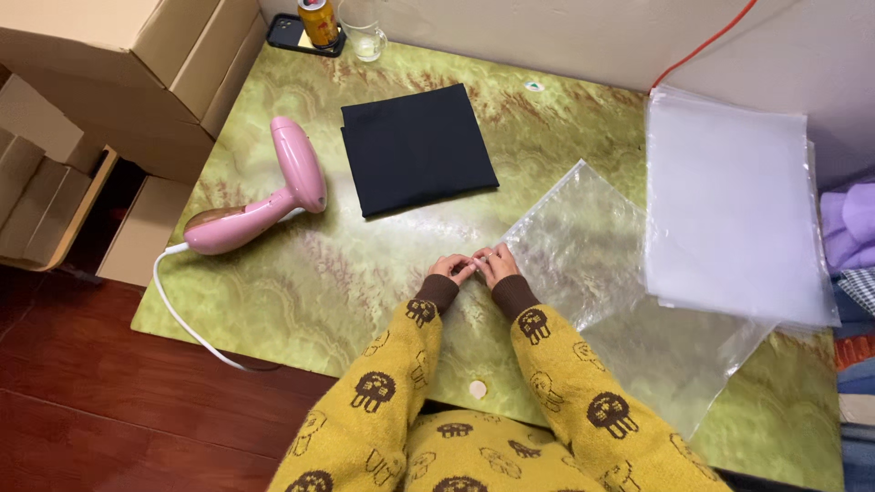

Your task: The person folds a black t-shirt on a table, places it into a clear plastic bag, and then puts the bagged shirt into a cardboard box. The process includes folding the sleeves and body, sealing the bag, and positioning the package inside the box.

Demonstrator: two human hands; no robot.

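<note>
My left hand [453,268] and my right hand [497,266] meet at the near left corner of a clear plastic bag [602,273], fingers pinching its edge. The bag lies flat on a green marbled mat [301,282]. A folded black cloth [417,148] rests on the mat beyond my hands, untouched. Both arms wear yellow sleeves with brown patterns.
A pink handheld steamer [264,202] with a white cord [187,314] lies left of the cloth. A stack of clear bags [729,205] sits at right. Cardboard boxes [118,64] stand at left; a can [318,20], glass [366,38] and phone [290,33] at the back.
</note>
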